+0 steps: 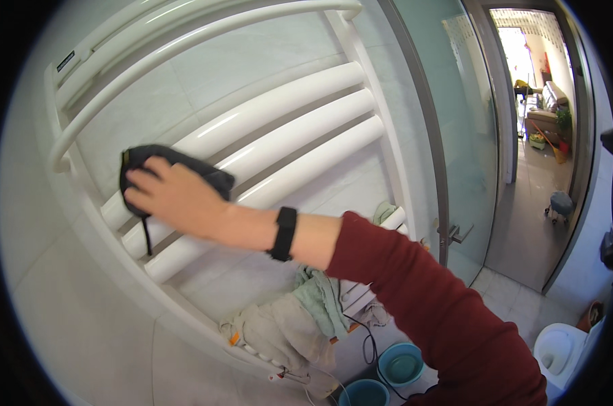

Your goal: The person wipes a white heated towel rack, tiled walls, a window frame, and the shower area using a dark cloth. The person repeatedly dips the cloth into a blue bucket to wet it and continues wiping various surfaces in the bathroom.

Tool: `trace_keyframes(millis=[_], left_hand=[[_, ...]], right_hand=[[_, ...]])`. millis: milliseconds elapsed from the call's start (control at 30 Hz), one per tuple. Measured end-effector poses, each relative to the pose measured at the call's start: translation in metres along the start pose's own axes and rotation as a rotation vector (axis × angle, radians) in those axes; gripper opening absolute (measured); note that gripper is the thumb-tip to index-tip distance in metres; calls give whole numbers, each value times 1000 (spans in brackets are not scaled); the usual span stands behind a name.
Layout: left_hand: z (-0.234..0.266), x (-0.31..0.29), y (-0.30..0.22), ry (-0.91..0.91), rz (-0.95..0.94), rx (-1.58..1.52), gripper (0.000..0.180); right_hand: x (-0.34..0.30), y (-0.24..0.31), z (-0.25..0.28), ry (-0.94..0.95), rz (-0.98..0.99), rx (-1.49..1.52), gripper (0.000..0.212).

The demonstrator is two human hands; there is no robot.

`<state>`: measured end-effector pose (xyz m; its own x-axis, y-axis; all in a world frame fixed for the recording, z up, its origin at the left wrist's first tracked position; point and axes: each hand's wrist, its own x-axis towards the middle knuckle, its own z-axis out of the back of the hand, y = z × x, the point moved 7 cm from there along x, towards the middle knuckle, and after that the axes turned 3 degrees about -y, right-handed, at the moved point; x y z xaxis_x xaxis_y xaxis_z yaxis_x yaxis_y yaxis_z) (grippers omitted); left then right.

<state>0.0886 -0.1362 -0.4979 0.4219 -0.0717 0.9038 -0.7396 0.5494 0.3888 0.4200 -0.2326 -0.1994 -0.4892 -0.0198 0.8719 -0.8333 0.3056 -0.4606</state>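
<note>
The right hand [174, 196] lies flat, fingers spread, pressing a dark grey cloth [174, 166] against the white rails of a wall-mounted towel radiator [299, 135]. The cloth sits at the left end of the middle group of rails, beside the radiator's left upright, and a thin cord hangs down from it. The wrist carries a black band [283, 233], and the forearm is covered by a dark red sleeve [428, 304] entering from the lower right. The left hand is not in view.

Lower on the radiator, pale green and beige towels [299, 318] hang bunched over the bottom rails. Below them two teal buckets [401, 364] stand on the tiled floor, with a black cable running near them. A white toilet [557, 348] shows at lower right. A frosted glass door [455, 122] stands to the right of the radiator, with an open doorway beyond.
</note>
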Motion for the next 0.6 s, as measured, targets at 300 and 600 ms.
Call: trace_keyframes(millis=[300, 600], left_hand=[[10, 5, -5, 93, -17, -43, 44], [4, -1, 1, 241, -18, 85, 44]], right_hand=[[-65, -192, 133, 98, -244, -294, 53], [-109, -267, 196, 130, -434, -353, 52]])
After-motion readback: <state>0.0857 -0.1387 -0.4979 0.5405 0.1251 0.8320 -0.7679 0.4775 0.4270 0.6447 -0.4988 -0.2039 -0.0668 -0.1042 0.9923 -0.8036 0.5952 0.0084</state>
